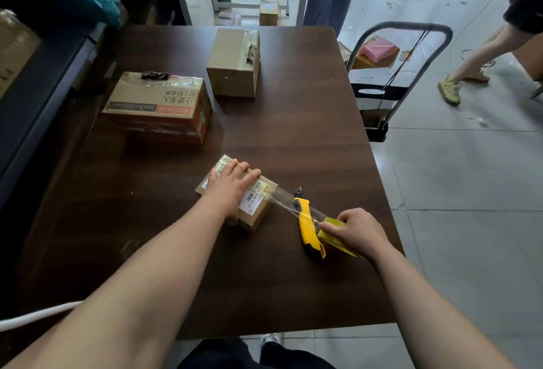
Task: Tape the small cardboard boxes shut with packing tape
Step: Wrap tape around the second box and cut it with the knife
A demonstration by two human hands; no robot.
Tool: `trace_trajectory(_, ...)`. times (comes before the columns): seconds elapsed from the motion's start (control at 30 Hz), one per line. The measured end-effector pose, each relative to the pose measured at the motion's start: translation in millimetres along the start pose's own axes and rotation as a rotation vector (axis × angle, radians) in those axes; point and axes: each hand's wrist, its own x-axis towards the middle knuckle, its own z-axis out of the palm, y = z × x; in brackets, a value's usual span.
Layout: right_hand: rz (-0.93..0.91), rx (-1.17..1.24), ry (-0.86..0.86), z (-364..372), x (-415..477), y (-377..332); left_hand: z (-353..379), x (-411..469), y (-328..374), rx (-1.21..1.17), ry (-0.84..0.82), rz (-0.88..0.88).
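A small cardboard box (258, 205) with a white barcode label lies near the middle of the dark wooden table (264, 280). My left hand (230, 185) lies flat on top of it, fingers straight, pressing it down. A strip of clear tape (289, 202) stretches from the box's right end to the tape roll (335, 235), which my right hand (360, 232) grips. A yellow utility knife (310, 229) lies on the table under the strip, just left of my right hand.
Two larger boxes stand further back: a printed one (158, 107) at the left and a plain taped one (233, 64) in the middle. A hand cart (390, 80) stands off the table's right edge. Another person's legs (470, 66) are at the far right.
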Motion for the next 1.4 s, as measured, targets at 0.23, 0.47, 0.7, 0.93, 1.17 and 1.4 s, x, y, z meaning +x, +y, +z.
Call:
trace_trajectory(0.23, -0.124, 0.125, 0.107, -29.3, 8.4, -17.0, -13.0, -10.0, -8.4, -0.381, 0.103, -0.012)
trace_trajectory(0.47, -0.281, 0.079, 0.107, -73.8, 22.4, -42.3, 3.4, -34.6, -15.0, -0.704, 0.155, -0.013)
trace_trajectory(0.7, -0.313, -0.046, 0.021, -84.0, 31.5, -60.9, 11.9, -39.2, -29.4, -0.787, 0.139, -0.027)
trace_trajectory(0.93, -0.265, 0.128, -0.112, -56.2, 48.9, -78.7, 17.6, -46.4, -44.3, -0.925, 0.117, -0.089)
trace_trajectory(1.17, -0.287, 0.119, -0.211, -41.5, 68.1, -114.6, 27.1, -55.1, -64.2, -0.956, 0.076, -0.161)
trace_trajectory(1.4, -0.314, 0.13, -0.279, -11.0, 82.2, -150.6, 44.1, -62.5, -85.9, -0.982, 0.03, -0.272)
